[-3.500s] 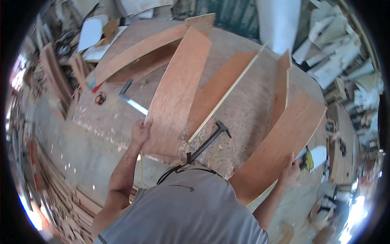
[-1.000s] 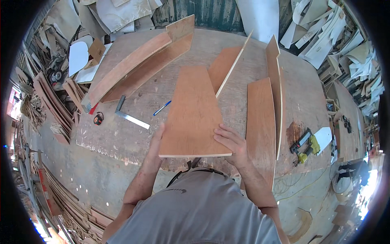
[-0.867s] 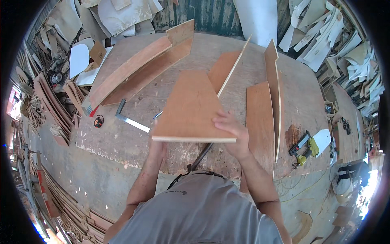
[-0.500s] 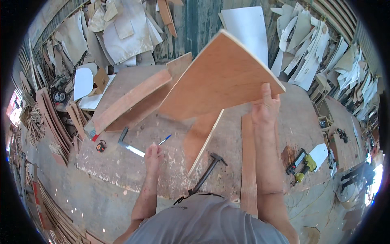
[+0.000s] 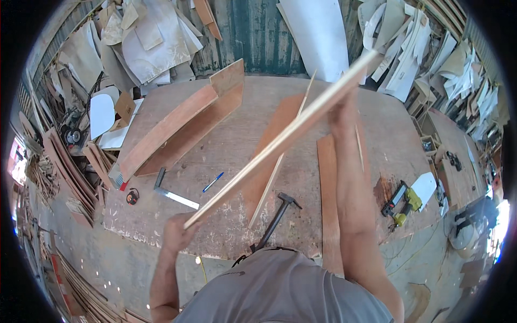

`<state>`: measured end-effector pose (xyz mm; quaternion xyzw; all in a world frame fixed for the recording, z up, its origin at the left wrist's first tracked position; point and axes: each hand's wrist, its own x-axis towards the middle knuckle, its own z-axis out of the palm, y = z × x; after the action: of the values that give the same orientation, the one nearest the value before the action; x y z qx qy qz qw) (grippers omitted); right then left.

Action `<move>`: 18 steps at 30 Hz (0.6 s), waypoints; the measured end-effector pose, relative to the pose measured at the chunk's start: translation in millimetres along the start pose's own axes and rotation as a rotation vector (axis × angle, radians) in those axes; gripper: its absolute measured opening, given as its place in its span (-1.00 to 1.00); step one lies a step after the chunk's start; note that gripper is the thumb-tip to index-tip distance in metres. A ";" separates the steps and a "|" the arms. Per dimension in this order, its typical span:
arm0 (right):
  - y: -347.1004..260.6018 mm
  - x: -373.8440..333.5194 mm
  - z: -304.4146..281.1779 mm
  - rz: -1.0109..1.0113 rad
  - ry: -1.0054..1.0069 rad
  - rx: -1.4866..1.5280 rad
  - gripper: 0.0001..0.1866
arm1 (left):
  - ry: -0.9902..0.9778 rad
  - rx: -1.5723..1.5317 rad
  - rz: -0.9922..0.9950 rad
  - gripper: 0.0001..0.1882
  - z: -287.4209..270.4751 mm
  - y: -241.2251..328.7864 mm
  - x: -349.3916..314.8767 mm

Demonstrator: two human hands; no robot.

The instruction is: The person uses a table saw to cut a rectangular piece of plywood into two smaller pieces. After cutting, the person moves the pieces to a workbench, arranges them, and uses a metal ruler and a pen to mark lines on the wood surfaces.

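Before you spreads a broad, worn brown wooden desk [image 5: 396, 148]. Over it, a reddish-brown plywood panel with a pale edge [image 5: 280, 141] slants nearly edge-on between your hands. Your left hand [image 5: 180, 231] grips its lower-left end; your right hand [image 5: 347, 99] holds it near the upper-right end, the fingers mostly hidden. Below the panel lies a dark metal hammer [image 5: 276, 219]; left of it, a slim blue pen [image 5: 213, 182].

Pale-edged reddish-brown board [image 5: 269, 153], blue-and-white pen [image 5: 213, 182], dark hammer [image 5: 274, 219], lime-and-black power tool [image 5: 412, 200], grey shirt [image 5: 269, 288]
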<state>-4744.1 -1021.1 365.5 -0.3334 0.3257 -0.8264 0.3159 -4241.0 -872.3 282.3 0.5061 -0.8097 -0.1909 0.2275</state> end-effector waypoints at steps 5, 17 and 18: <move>63.5 -167.2 55.8 0.449 -0.400 -0.804 -0.33 | 0.097 0.120 -0.068 -0.63 41.4 40.2 -1.0; 38.9 -200.0 26.7 0.237 -0.272 -0.818 -0.36 | -0.079 -0.430 -0.252 -0.76 54.5 79.0 36.8; 31.5 -201.1 10.8 0.175 -0.204 -0.781 -0.38 | -0.100 -0.576 -0.261 -0.77 61.0 84.6 51.8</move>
<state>-4610.1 -894.4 278.6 -0.4797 0.6089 -0.5734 0.2654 -4357.1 -879.4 286.8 0.5105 -0.6610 -0.4644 0.2947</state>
